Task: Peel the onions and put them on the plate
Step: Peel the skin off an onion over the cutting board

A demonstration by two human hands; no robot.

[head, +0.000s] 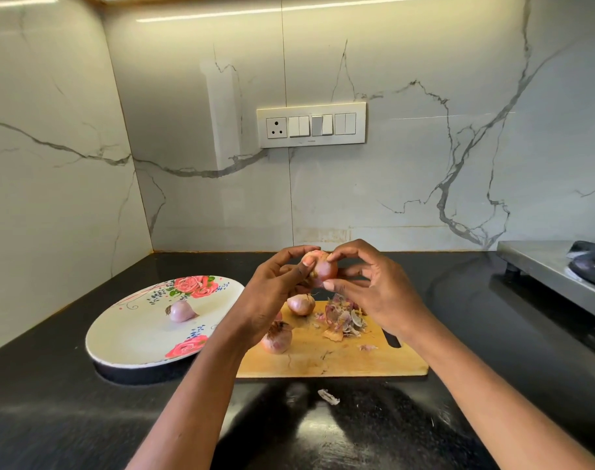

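The onion in hand [321,268] is held up in the air between both hands, above the far edge of the cutting board [340,357] and in front of the marble wall. It sits exactly between the two hands, so neither one is clearly nearer; its root tuft seems to point toward the left hand, which suggests the long axis runs roughly left to right, though the fingers hide much of it. The left hand [275,290] has its fingers curled around the left side of the onion, with the thumb pressing near the root end. The right hand [370,286] pinches the onion from the right, with fingertips on the top and the lower front, as if it looks for a loose edge of skin. I judge the peeling of this onion is in progress, because it still looks partly covered. The plate [119,337] lies to the left of the board on the dark surface [85,418], so the finished onion must travel down and to the left, on the side of the left hand. One peeled onion [181,311] already rests on the plate. Two unpeeled onions [301,304] [276,337] wait on the board, beside a pile of skins [343,318]. One scrap of skin [328,396] lies on the surface near the person.
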